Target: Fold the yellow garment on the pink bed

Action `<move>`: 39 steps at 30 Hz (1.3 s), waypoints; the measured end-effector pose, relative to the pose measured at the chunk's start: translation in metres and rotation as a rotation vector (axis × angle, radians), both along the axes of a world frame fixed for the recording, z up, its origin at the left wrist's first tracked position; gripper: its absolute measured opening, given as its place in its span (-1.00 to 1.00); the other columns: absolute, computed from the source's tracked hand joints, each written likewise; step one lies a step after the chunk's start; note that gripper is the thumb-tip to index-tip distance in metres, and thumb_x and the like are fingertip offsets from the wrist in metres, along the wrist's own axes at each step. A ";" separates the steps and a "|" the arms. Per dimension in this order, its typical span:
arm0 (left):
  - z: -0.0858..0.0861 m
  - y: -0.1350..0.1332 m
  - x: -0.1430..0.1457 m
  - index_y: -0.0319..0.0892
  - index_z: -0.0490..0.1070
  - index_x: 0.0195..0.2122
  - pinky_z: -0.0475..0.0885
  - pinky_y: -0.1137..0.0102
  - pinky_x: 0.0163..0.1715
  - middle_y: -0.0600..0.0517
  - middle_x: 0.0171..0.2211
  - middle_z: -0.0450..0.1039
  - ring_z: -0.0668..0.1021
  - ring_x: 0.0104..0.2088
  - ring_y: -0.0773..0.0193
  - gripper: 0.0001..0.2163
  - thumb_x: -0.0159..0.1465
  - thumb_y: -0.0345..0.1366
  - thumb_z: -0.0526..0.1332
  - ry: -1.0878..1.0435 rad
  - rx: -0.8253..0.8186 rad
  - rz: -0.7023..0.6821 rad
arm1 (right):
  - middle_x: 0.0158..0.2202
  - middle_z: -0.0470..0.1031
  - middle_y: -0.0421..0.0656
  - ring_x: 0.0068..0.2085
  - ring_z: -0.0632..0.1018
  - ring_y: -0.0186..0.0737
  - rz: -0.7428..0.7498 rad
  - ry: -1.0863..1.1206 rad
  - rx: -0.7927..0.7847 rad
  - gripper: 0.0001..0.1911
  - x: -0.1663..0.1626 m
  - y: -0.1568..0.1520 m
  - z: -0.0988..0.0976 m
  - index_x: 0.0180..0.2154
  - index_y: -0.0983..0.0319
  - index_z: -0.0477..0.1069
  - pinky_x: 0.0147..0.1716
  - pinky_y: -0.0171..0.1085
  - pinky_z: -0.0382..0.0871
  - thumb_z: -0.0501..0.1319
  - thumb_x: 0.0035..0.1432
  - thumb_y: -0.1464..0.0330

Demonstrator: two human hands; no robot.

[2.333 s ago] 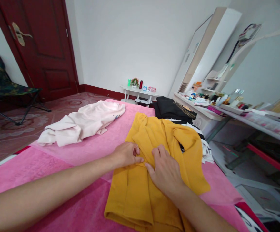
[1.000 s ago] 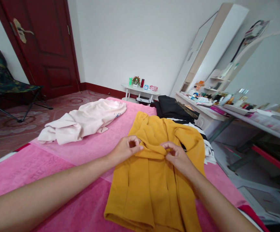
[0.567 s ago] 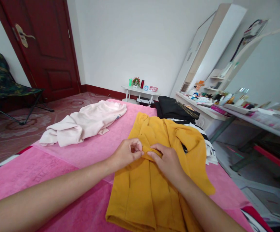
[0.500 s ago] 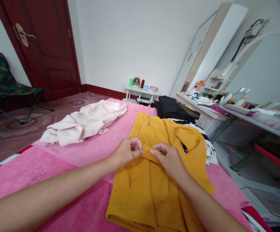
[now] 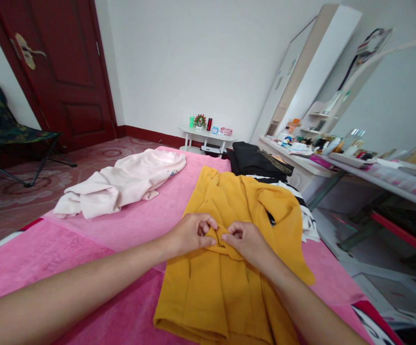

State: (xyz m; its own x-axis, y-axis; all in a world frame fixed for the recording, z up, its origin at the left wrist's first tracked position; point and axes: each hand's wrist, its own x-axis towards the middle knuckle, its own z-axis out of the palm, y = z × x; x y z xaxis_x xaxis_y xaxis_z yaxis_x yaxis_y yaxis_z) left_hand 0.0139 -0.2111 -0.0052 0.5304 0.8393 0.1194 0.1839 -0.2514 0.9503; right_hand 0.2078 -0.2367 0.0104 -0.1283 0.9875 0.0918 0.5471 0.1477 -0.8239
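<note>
A mustard-yellow coat (image 5: 201,292) lies spread out in front of me, its hem toward me and a sleeve bunched on the right. Across its middle runs a band of the same cloth. My left hand (image 5: 193,235) pinches this band between thumb and fingers. Close beside it, my right hand (image 5: 246,239) pinches the band too, only a small gap apart from the left. The cloth between the fingertips is bunched and folded; exactly how it is looped I cannot make out.
The coat lies on a pink blanket (image 5: 82,268). A pale pink top (image 5: 121,182) is at the left. Folded black clothing (image 5: 253,160) and a black-and-white striped garment (image 5: 310,223) lie behind and right. A cluttered dressing table (image 5: 312,165) stands right, a camouflage folding chair (image 5: 14,129) left.
Both hands have come slightly lower, toward me, and closer together with the band. The cloth between them is now more bunched. The view has shifted a little.
</note>
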 end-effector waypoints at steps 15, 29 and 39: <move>0.020 -0.016 -0.020 -0.28 0.54 -0.27 0.25 0.50 -0.43 0.03 -0.42 0.43 0.39 -0.45 0.39 -0.79 0.10 -0.32 0.23 0.024 0.017 -0.055 | -0.39 0.55 -0.17 -0.47 0.54 -0.28 -0.205 0.710 -0.429 -0.71 0.013 -0.011 0.005 -0.25 0.20 0.31 -0.56 -0.37 0.37 0.30 -0.03 0.27; 0.035 -0.046 0.001 -0.11 0.39 0.02 0.29 0.18 0.01 -0.09 0.07 0.34 0.41 0.02 0.03 -0.57 0.08 -0.30 0.25 0.594 0.738 -0.104 | -0.43 0.49 -0.18 -0.54 0.42 -0.33 -0.061 0.501 -0.297 -0.59 0.002 -0.005 -0.001 -0.19 0.27 0.37 -0.66 -0.42 0.16 0.23 -0.06 0.16; 0.019 0.021 0.022 -0.13 0.53 -0.40 0.21 0.46 -0.48 0.10 -0.45 0.53 0.50 -0.44 0.33 -0.73 0.23 -0.13 0.10 0.562 0.366 -0.049 | -0.51 0.40 -0.24 -0.46 0.41 -0.33 -0.157 -0.127 0.328 -0.75 0.003 -0.028 0.021 -0.42 0.21 0.38 -0.46 -0.38 0.20 0.12 0.15 0.18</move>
State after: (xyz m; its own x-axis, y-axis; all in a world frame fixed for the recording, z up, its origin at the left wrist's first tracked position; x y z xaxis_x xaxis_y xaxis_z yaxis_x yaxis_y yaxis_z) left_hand 0.0362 -0.1900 0.0143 0.6317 0.7705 0.0857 0.6060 -0.5597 0.5653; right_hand 0.2106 -0.2647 0.0316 -0.0089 0.9167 0.3995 0.6786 0.2990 -0.6709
